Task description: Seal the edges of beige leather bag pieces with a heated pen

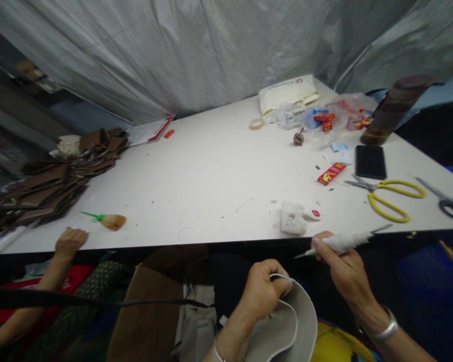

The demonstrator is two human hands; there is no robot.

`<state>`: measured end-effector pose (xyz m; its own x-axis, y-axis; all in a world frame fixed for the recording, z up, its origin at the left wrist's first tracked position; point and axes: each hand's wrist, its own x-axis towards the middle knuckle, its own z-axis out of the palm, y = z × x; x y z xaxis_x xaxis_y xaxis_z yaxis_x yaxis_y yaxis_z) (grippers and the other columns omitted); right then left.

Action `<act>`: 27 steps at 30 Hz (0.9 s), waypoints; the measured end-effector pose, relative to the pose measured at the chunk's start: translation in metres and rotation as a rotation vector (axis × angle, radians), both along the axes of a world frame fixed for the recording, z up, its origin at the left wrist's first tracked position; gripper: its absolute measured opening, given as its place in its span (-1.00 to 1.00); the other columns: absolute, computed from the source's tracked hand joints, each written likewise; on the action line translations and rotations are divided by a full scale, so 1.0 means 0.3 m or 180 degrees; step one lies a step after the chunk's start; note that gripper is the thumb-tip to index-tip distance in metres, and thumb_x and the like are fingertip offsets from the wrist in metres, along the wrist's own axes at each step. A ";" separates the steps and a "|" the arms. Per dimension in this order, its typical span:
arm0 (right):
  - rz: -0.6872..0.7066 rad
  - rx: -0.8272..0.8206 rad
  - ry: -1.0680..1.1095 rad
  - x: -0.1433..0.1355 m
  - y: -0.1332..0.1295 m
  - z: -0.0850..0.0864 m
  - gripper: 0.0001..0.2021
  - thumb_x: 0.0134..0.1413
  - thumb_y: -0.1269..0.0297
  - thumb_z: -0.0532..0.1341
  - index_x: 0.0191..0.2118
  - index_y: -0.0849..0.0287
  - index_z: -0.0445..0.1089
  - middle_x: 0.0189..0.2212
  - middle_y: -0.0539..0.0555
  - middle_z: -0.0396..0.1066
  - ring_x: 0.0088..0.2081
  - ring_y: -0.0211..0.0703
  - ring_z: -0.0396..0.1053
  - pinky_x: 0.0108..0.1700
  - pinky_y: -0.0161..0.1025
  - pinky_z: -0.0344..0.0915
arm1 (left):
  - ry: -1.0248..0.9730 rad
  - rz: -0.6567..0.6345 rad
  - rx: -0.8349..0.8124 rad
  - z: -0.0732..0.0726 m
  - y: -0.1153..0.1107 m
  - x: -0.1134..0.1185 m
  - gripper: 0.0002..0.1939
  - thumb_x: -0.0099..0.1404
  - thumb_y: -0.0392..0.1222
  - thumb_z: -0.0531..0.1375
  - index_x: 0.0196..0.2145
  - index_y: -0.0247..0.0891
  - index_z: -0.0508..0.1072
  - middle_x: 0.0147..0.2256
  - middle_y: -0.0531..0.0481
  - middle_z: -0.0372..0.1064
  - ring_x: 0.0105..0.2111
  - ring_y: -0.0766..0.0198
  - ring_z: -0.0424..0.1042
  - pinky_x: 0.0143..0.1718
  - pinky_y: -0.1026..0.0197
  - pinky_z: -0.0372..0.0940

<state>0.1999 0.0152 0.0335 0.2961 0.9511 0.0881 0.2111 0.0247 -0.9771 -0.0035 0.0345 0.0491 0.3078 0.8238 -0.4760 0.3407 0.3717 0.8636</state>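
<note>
- Far left, folded dark-brown flat pieces [49, 186] heaped on the long white table [204, 176]!
- Next along, an amber squeeze bottle with a green nozzle [113, 221], lying tipped over.
- Now the left hand [264, 290], thumb and fingers pinching the rim of a pale-grey, curved sheet-like piece [305, 309], in front of the table's near edge.
- Right hand [343, 264]: fingers wrapped round a white-bodied, thin-pointed tool [343, 244], tip aimed left.
- Far right, yellow-handled metal scissors [375, 189].

Sheet [306, 307]: pale grey, white-edged, bent into curved layers; near side, right of centre. Tool [343, 244]: white wrapped handle, thin tip pointing left, slim dark end rightward; nearly level, right of and farther than sheet.
</note>
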 end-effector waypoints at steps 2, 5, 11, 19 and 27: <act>-0.0434 0.0123 -0.0168 0.019 0.018 -0.012 -0.68 0.43 -0.04 0.21 -0.23 0.10 0.45 -0.43 0.00 0.39 -0.36 -0.07 0.36 -0.26 -0.18 0.26 | -0.0026 0.0097 0.0046 -0.001 0.009 -0.018 -0.97 0.05 -0.33 0.25 -0.48 -0.31 0.51 -0.55 0.07 0.39 -0.48 0.30 0.32 -0.41 0.27 0.19; -0.0702 0.0208 -0.0358 0.034 0.047 -0.025 -0.70 0.40 -0.06 0.24 -0.12 0.08 0.48 -0.34 0.03 0.48 -0.28 0.00 0.44 -0.13 -0.10 0.32 | -0.0065 0.0152 0.0130 -0.009 0.020 -0.048 -0.94 0.08 -0.30 0.26 -0.44 -0.32 0.53 -0.52 0.05 0.43 -0.45 0.28 0.37 -0.36 0.27 0.23; -0.0570 0.0466 -0.0486 0.027 0.073 -0.043 -0.70 0.42 -0.06 0.21 -0.10 0.07 0.47 -0.22 0.05 0.48 -0.15 0.05 0.46 0.04 0.01 0.34 | -0.0067 0.0334 0.0098 -0.029 0.029 -0.094 -0.77 0.10 -0.25 0.31 -0.26 -0.32 0.64 -0.33 -0.06 0.58 -0.30 0.19 0.49 -0.21 0.22 0.33; -0.0357 0.0788 -0.0659 0.014 0.100 -0.049 -0.73 0.44 0.00 0.22 -0.12 0.10 0.46 -0.18 0.08 0.49 -0.08 0.03 0.46 0.07 0.02 0.39 | -0.0131 0.0286 -0.0026 -0.033 0.031 -0.097 -0.84 0.08 -0.22 0.28 -0.37 -0.35 0.58 -0.45 -0.01 0.49 -0.40 0.24 0.41 -0.31 0.23 0.27; -0.0275 0.0962 -0.0983 0.017 0.107 -0.076 -0.80 0.41 0.08 0.26 -0.08 0.09 0.49 -0.12 0.14 0.53 -0.05 0.09 0.50 0.12 0.08 0.39 | -0.0284 0.0241 -0.0074 -0.031 0.028 -0.104 -0.84 0.09 -0.22 0.29 -0.35 -0.34 0.58 -0.43 -0.02 0.49 -0.37 0.25 0.42 -0.27 0.24 0.27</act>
<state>0.2050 0.0472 0.0106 0.2895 0.8419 0.4554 0.5060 0.2693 -0.8194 -0.0345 0.0428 0.0398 0.2872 0.8353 -0.4688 0.2332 0.4137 0.8800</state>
